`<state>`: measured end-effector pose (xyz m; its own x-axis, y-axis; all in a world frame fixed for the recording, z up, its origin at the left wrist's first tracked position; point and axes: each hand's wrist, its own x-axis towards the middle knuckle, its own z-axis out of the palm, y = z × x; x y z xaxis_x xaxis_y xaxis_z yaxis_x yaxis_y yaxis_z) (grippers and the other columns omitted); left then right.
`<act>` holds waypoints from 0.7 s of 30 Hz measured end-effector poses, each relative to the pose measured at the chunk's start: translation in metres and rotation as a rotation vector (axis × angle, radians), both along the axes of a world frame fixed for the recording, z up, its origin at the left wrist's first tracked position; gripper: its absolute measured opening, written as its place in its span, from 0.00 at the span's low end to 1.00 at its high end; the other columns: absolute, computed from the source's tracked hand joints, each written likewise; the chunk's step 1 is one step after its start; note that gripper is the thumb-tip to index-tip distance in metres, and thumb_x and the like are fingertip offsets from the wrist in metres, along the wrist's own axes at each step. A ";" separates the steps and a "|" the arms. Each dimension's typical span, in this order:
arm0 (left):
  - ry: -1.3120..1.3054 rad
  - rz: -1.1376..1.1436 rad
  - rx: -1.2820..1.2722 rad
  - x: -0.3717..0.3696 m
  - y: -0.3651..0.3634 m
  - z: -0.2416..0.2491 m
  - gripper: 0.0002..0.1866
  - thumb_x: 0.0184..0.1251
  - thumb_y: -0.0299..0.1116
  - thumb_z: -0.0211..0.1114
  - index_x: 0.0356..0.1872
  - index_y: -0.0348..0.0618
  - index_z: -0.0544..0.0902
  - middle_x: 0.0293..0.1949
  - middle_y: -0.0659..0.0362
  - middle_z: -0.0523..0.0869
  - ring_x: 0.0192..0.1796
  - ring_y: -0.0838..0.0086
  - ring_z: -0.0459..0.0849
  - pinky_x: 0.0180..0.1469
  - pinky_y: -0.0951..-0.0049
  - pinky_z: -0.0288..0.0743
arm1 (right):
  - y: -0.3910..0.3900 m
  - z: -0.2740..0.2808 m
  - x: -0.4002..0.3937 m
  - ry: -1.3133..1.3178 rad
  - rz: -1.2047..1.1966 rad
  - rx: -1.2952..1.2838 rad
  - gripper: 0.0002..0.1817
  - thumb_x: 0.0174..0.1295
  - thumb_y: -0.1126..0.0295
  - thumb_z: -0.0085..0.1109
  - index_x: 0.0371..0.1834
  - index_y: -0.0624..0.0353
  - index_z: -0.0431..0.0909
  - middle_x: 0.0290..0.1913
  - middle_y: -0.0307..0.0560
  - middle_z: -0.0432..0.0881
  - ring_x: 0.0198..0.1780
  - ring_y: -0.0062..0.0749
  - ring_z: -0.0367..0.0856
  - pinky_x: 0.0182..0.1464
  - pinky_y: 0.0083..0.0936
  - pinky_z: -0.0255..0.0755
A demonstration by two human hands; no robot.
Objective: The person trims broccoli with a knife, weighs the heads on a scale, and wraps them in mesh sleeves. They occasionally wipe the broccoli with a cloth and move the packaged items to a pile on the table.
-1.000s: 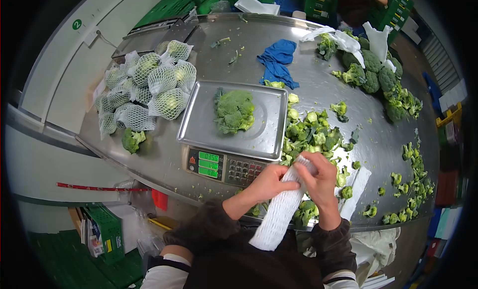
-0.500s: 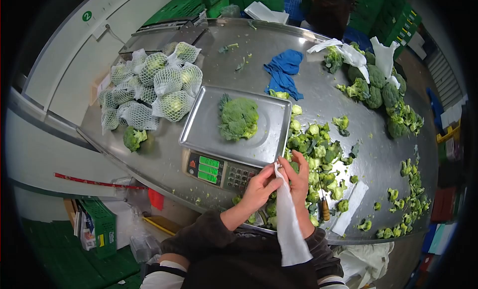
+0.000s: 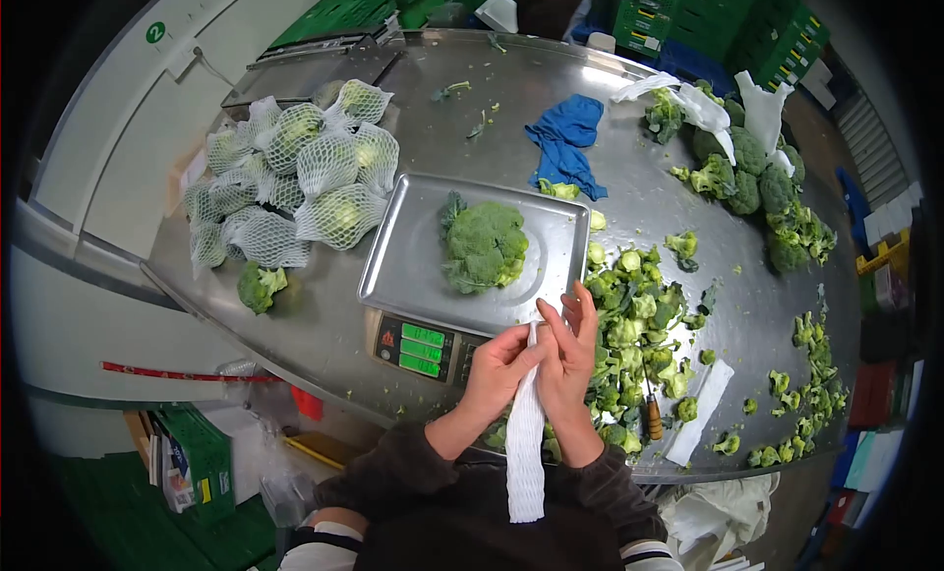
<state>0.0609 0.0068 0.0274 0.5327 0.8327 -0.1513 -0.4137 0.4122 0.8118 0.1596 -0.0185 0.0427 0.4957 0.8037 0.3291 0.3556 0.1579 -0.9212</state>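
Observation:
A white net sleeve [image 3: 526, 448] hangs down from between my two hands, its top end pinched in the fingers. My left hand [image 3: 500, 374] is closed on it from the left. On the other side, my right hand [image 3: 568, 360] holds the same top end between thumb and finger, with its other fingers raised. Just beyond my hands, a green broccoli head [image 3: 484, 244] lies on the steel tray [image 3: 408, 281] of a scale, touched by neither hand. The scale's green display [image 3: 421, 350] is lit.
Netted broccoli heads [image 3: 329, 163] and a bare one [image 3: 261, 288] lie left. A blue cloth [image 3: 565, 143] is behind the scale. Cut pieces [image 3: 634, 320], a wooden-handled tool [image 3: 654, 417] and a white strip [image 3: 700, 412] lie right; more broccoli [image 3: 747, 158] is back right.
The sleeve and both hands have shifted slightly left in view, and the sleeve now hangs straighter and flatter. My right hand's fingers are raised more. The whole view has shifted a little.

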 end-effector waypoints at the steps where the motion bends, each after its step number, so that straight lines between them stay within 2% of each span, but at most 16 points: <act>1: 0.076 -0.003 0.015 -0.004 0.004 -0.002 0.17 0.64 0.25 0.60 0.53 0.33 0.73 0.45 0.57 0.80 0.47 0.79 0.77 0.51 0.78 0.71 | 0.002 0.000 0.002 -0.011 0.016 -0.010 0.15 0.60 0.77 0.51 0.50 0.60 0.80 0.64 0.50 0.63 0.63 0.40 0.64 0.64 0.32 0.58; 2: 0.152 -0.004 0.032 -0.006 0.007 -0.004 0.13 0.64 0.25 0.61 0.48 0.33 0.76 0.40 0.59 0.82 0.41 0.81 0.79 0.46 0.81 0.73 | 0.003 -0.001 0.004 -0.022 0.035 -0.020 0.16 0.59 0.78 0.52 0.50 0.59 0.80 0.65 0.51 0.62 0.64 0.43 0.62 0.65 0.33 0.56; 3: 0.193 0.092 0.054 -0.005 0.010 0.001 0.05 0.62 0.24 0.62 0.38 0.34 0.79 0.32 0.61 0.83 0.33 0.83 0.79 0.36 0.83 0.73 | 0.005 -0.002 0.005 -0.067 -0.001 0.007 0.15 0.60 0.78 0.52 0.49 0.60 0.80 0.61 0.51 0.68 0.60 0.41 0.67 0.62 0.31 0.60; 4: 0.192 0.089 0.051 -0.008 0.014 0.001 0.05 0.62 0.24 0.62 0.38 0.34 0.79 0.32 0.61 0.83 0.33 0.83 0.79 0.36 0.83 0.73 | 0.006 -0.005 0.008 -0.068 -0.003 0.004 0.15 0.60 0.78 0.52 0.49 0.60 0.80 0.61 0.51 0.68 0.60 0.41 0.67 0.62 0.31 0.60; 6: 0.210 0.042 -0.012 -0.018 0.022 0.001 0.03 0.64 0.25 0.61 0.33 0.35 0.78 0.26 0.62 0.81 0.24 0.85 0.77 0.24 0.85 0.70 | 0.007 -0.010 0.018 0.044 0.023 -0.029 0.13 0.61 0.78 0.51 0.48 0.62 0.80 0.50 0.49 0.76 0.51 0.34 0.73 0.55 0.26 0.65; 7: 0.231 0.054 -0.042 -0.018 0.024 0.006 0.04 0.63 0.26 0.61 0.31 0.37 0.77 0.22 0.62 0.79 0.20 0.84 0.75 0.19 0.83 0.69 | 0.006 -0.008 0.019 0.170 0.060 -0.049 0.12 0.62 0.77 0.51 0.47 0.64 0.79 0.37 0.44 0.80 0.41 0.26 0.76 0.46 0.20 0.68; 8: 0.231 0.046 -0.044 -0.020 0.026 0.002 0.04 0.63 0.26 0.61 0.31 0.37 0.77 0.22 0.62 0.79 0.20 0.84 0.75 0.19 0.83 0.69 | 0.005 -0.004 0.018 0.169 0.052 -0.051 0.12 0.62 0.77 0.51 0.47 0.64 0.79 0.37 0.44 0.80 0.41 0.26 0.76 0.46 0.20 0.68; 10: 0.321 -0.037 0.050 -0.023 0.029 -0.005 0.06 0.67 0.29 0.58 0.32 0.37 0.77 0.26 0.60 0.81 0.24 0.82 0.78 0.22 0.82 0.72 | 0.001 0.001 0.013 0.195 0.068 -0.201 0.11 0.63 0.76 0.51 0.47 0.64 0.79 0.33 0.41 0.79 0.36 0.20 0.75 0.40 0.17 0.68; 11: 0.319 -0.044 0.049 -0.020 0.028 -0.006 0.06 0.67 0.29 0.58 0.32 0.37 0.77 0.26 0.60 0.81 0.24 0.82 0.78 0.22 0.82 0.72 | 0.001 -0.001 0.012 0.158 0.045 -0.155 0.11 0.66 0.73 0.51 0.46 0.65 0.79 0.32 0.39 0.79 0.32 0.18 0.74 0.35 0.15 0.68; 12: 0.206 -0.001 -0.097 -0.015 0.027 -0.005 0.08 0.69 0.31 0.55 0.34 0.37 0.77 0.30 0.59 0.81 0.29 0.81 0.79 0.26 0.80 0.73 | 0.002 0.000 0.012 0.158 0.040 -0.156 0.11 0.66 0.73 0.51 0.46 0.65 0.79 0.32 0.39 0.79 0.32 0.18 0.74 0.35 0.15 0.68; 13: 0.092 0.044 -0.242 -0.011 0.027 -0.004 0.09 0.71 0.33 0.53 0.37 0.37 0.76 0.34 0.58 0.81 0.34 0.80 0.79 0.29 0.79 0.74 | 0.004 0.003 0.012 0.456 -0.019 -0.194 0.13 0.66 0.69 0.50 0.46 0.66 0.79 0.32 0.40 0.80 0.33 0.18 0.75 0.36 0.16 0.69; 14: 0.046 -0.053 -0.202 -0.011 0.026 -0.006 0.15 0.74 0.37 0.46 0.49 0.36 0.74 0.47 0.56 0.79 0.49 0.76 0.77 0.47 0.73 0.73 | 0.005 0.004 0.013 0.757 -0.079 -0.229 0.15 0.67 0.66 0.50 0.46 0.67 0.79 0.33 0.41 0.81 0.34 0.17 0.75 0.37 0.16 0.69; 16: 0.185 -0.028 0.009 0.001 0.017 -0.005 0.18 0.72 0.34 0.50 0.59 0.36 0.69 0.51 0.57 0.77 0.53 0.76 0.75 0.53 0.75 0.71 | 0.007 -0.002 0.013 0.957 -0.040 -0.213 0.14 0.68 0.67 0.49 0.45 0.67 0.79 0.33 0.40 0.80 0.31 0.20 0.75 0.35 0.16 0.70; 18: 0.235 -0.020 0.196 0.009 0.003 -0.010 0.23 0.69 0.29 0.55 0.63 0.36 0.65 0.56 0.58 0.72 0.56 0.76 0.71 0.58 0.75 0.66 | 0.004 -0.016 0.007 0.539 -0.032 -0.189 0.13 0.67 0.70 0.49 0.45 0.68 0.79 0.37 0.43 0.80 0.36 0.22 0.76 0.42 0.20 0.71; 19: 0.193 -0.014 0.119 0.012 -0.002 -0.005 0.23 0.67 0.27 0.56 0.62 0.35 0.66 0.54 0.58 0.73 0.56 0.76 0.72 0.57 0.75 0.66 | 0.004 -0.020 0.007 0.541 -0.027 -0.193 0.13 0.67 0.70 0.49 0.45 0.68 0.79 0.37 0.43 0.80 0.36 0.22 0.76 0.42 0.20 0.71; 21: 0.149 -0.005 0.047 0.013 -0.007 -0.002 0.23 0.66 0.26 0.58 0.62 0.35 0.66 0.53 0.57 0.75 0.55 0.77 0.73 0.57 0.76 0.67 | 0.007 -0.022 0.010 -0.162 -0.209 -0.019 0.12 0.66 0.72 0.49 0.45 0.68 0.78 0.41 0.45 0.79 0.38 0.25 0.76 0.46 0.23 0.70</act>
